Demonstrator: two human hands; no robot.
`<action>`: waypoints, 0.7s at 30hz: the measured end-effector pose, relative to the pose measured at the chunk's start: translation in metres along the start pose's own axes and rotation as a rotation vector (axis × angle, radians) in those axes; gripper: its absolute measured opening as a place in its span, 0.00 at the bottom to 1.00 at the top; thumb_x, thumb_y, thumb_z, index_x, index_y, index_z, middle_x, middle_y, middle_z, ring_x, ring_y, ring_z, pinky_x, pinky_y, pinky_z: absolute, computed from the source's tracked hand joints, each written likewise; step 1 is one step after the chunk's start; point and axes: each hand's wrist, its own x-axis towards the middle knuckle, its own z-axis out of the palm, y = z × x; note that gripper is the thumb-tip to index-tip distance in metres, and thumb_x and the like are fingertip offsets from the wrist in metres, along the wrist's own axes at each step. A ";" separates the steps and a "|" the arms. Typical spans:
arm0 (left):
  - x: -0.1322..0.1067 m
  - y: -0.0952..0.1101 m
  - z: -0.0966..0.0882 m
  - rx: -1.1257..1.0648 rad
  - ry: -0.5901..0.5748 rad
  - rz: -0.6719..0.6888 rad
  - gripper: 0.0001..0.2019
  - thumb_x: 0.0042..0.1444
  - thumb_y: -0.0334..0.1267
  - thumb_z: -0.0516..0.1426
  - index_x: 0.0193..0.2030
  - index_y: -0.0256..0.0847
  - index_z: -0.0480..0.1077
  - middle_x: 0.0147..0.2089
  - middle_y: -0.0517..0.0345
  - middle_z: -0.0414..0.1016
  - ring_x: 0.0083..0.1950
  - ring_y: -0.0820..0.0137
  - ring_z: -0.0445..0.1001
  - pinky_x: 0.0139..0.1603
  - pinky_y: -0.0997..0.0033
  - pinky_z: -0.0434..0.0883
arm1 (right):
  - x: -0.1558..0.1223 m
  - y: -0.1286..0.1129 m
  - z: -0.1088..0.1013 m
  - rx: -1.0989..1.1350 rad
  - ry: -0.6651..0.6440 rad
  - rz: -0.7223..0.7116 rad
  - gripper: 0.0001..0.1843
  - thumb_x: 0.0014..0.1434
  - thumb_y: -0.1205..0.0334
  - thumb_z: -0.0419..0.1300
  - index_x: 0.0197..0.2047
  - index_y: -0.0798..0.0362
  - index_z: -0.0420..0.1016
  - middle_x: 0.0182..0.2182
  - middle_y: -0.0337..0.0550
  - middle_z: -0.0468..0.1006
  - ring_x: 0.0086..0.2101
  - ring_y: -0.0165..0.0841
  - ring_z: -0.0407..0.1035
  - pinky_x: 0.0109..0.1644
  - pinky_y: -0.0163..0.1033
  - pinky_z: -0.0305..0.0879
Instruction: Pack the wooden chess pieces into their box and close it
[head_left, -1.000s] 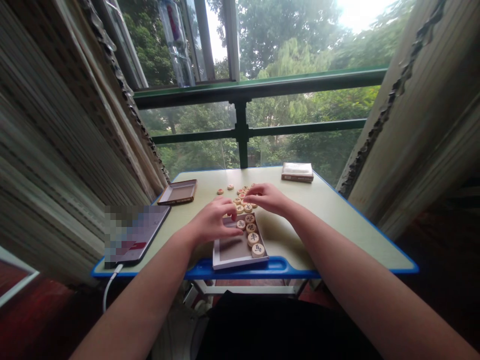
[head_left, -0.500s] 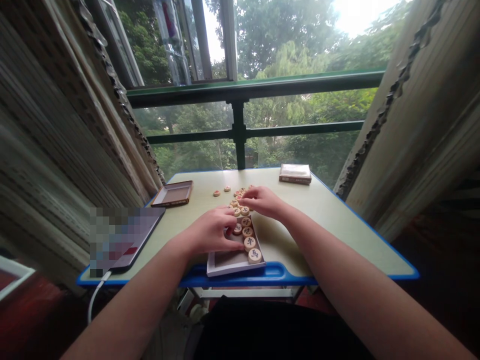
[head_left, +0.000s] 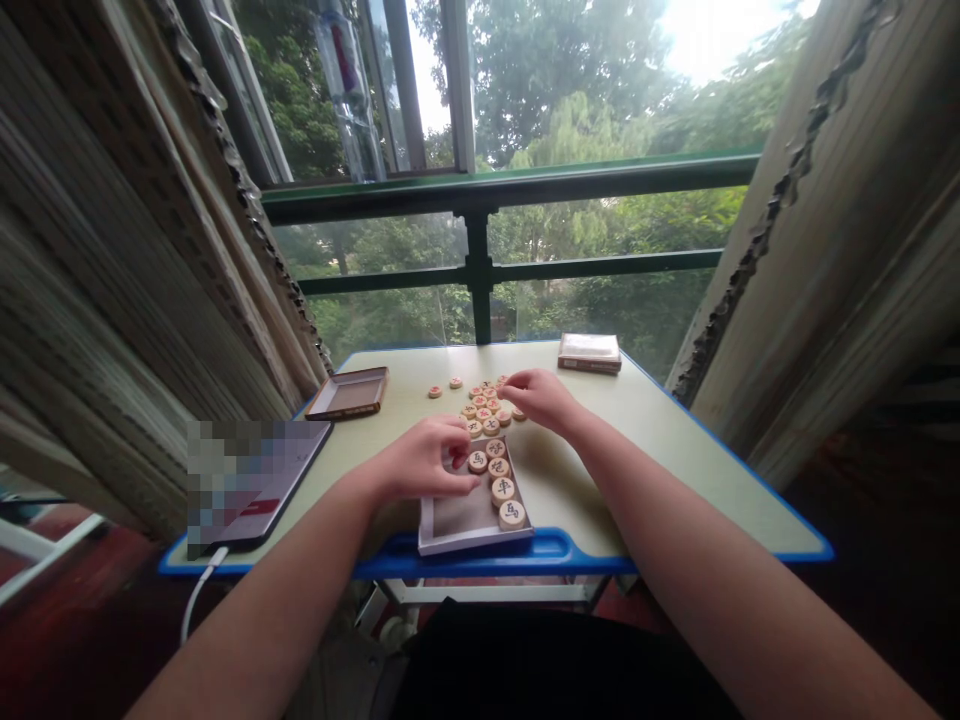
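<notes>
My left hand (head_left: 424,458) hovers over the left side of a shallow open box (head_left: 457,520), thumb apart from the curled fingers, with nothing visible between them. Inside the box, several round wooden Chinese chess pieces with dark characters run down its right side; one horse piece (head_left: 478,462) lies nearer my left fingers. Beyond the box, a loose cluster of Chinese chess pieces (head_left: 484,415) with red and dark characters is spread on the table. My right hand (head_left: 541,396) is at the cluster's far right, thumb and fingertips pinched at a Chinese chess piece (head_left: 503,381), which they partly hide.
A pale table (head_left: 675,480) with a blue edge carries everything. An empty box lid (head_left: 349,392) lies at the left, near a tablet (head_left: 277,490) with a white cable (head_left: 196,600). A small closed box (head_left: 589,352) sits back right. Two stray pieces (head_left: 435,392) lie behind the cluster.
My right hand has moved right and slightly away, from over the cluster to its far right edge, uncovering pieces. My left thumb has drawn back left from the chariot piece in the box.
</notes>
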 end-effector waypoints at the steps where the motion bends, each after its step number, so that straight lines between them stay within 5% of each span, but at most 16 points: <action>1: 0.001 -0.004 -0.001 -0.026 0.052 -0.037 0.10 0.45 0.38 0.57 0.19 0.36 0.63 0.25 0.61 0.64 0.30 0.75 0.63 0.32 0.75 0.61 | 0.001 0.002 -0.001 -0.053 0.022 0.015 0.14 0.51 0.60 0.54 0.32 0.58 0.78 0.23 0.43 0.74 0.22 0.27 0.65 0.25 0.31 0.57; 4: 0.005 -0.021 0.000 -0.021 0.271 -0.205 0.06 0.46 0.36 0.53 0.24 0.36 0.67 0.28 0.59 0.68 0.32 0.72 0.66 0.35 0.73 0.65 | 0.001 0.004 -0.003 -0.227 -0.005 -0.011 0.11 0.47 0.64 0.57 0.32 0.55 0.79 0.29 0.44 0.77 0.28 0.30 0.67 0.30 0.31 0.59; 7: 0.011 -0.040 0.003 0.083 0.331 -0.298 0.10 0.43 0.33 0.52 0.32 0.38 0.72 0.37 0.55 0.71 0.43 0.66 0.68 0.48 0.64 0.64 | 0.000 0.002 -0.004 -0.227 -0.123 -0.064 0.11 0.45 0.62 0.60 0.34 0.52 0.80 0.32 0.44 0.76 0.30 0.31 0.67 0.33 0.32 0.60; 12: 0.030 -0.051 -0.006 0.079 0.162 -0.346 0.14 0.45 0.32 0.51 0.36 0.41 0.76 0.43 0.52 0.73 0.44 0.64 0.70 0.48 0.65 0.66 | 0.000 -0.001 -0.002 -0.118 -0.240 -0.233 0.11 0.47 0.64 0.60 0.35 0.50 0.80 0.32 0.42 0.76 0.31 0.30 0.66 0.38 0.33 0.61; 16: 0.045 -0.054 -0.010 0.067 -0.033 -0.313 0.12 0.44 0.36 0.54 0.35 0.41 0.76 0.37 0.55 0.76 0.37 0.66 0.72 0.41 0.69 0.67 | 0.001 0.002 0.001 -0.143 -0.266 -0.265 0.09 0.48 0.64 0.60 0.34 0.51 0.80 0.30 0.42 0.75 0.31 0.30 0.66 0.38 0.34 0.60; 21: 0.044 -0.067 -0.002 0.035 0.091 -0.260 0.13 0.49 0.39 0.52 0.38 0.40 0.75 0.38 0.55 0.76 0.37 0.67 0.72 0.39 0.71 0.68 | 0.003 0.003 0.006 -0.167 -0.187 -0.253 0.10 0.51 0.61 0.59 0.36 0.51 0.79 0.31 0.43 0.75 0.35 0.33 0.66 0.42 0.36 0.60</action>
